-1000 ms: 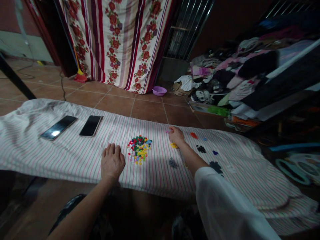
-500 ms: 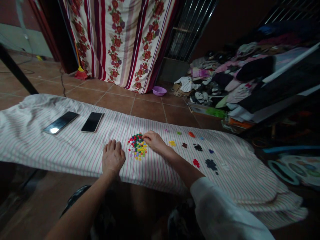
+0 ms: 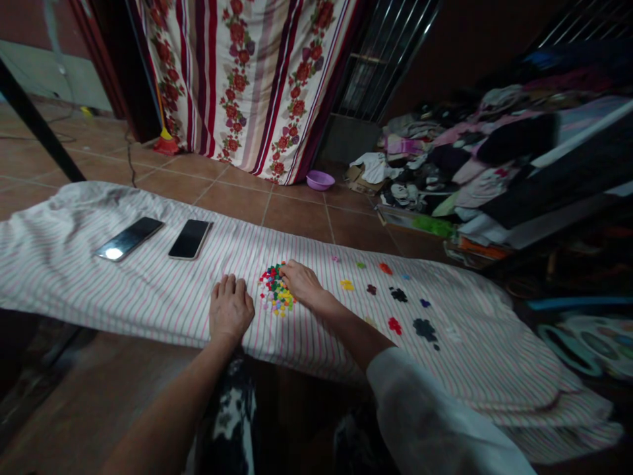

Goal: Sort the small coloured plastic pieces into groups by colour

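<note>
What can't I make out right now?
All in the head view:
Whether the right hand holds a piece: the hand itself hides it.
Part of the mixed pile: behind the right hand.
White pieces: too small and faint to count.
Right sleeve: cut off by the bottom edge.

From my head, my single view looks forward and down, near above the long white cloth with thin stripes [image 3: 168, 297]; the red-and-cream floral fabric curtain [image 3: 264, 86] hangs farther off, towards eleven o'clock.
</note>
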`<act>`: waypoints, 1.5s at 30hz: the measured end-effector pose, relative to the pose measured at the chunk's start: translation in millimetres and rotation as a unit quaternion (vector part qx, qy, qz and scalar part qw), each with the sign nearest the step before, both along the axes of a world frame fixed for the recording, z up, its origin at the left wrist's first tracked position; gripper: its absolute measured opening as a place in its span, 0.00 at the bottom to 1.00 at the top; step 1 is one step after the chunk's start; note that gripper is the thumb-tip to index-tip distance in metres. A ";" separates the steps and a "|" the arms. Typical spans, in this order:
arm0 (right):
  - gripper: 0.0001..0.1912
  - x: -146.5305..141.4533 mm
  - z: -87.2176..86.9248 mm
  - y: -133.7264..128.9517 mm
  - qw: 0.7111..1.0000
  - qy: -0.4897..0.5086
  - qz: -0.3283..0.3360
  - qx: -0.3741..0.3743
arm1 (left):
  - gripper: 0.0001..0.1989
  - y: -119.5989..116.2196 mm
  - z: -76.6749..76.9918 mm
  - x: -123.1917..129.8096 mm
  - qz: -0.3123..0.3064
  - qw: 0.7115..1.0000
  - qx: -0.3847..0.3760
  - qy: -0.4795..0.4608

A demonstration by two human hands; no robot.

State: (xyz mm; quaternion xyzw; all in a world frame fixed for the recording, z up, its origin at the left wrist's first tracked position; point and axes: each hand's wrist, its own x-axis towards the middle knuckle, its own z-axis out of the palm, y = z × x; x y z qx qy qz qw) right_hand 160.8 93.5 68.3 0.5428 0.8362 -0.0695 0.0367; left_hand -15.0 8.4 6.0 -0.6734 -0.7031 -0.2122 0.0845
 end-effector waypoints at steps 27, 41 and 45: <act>0.11 -0.4 -5.3 12.6 0.997 0.053 -0.049 -0.003 | 0.18 0.4 -3.6 -1.0 -0.001 1.000 0.007 -0.005; 0.09 65.3 -14.5 23.6 0.937 0.323 -0.126 0.046 | 0.17 -1.1 -2.7 -0.3 -0.013 1.000 0.017 -0.015; 0.14 98.9 -14.9 39.1 0.928 0.295 -0.203 0.107 | 0.17 -1.1 -2.8 -0.6 -0.013 1.000 0.015 -0.013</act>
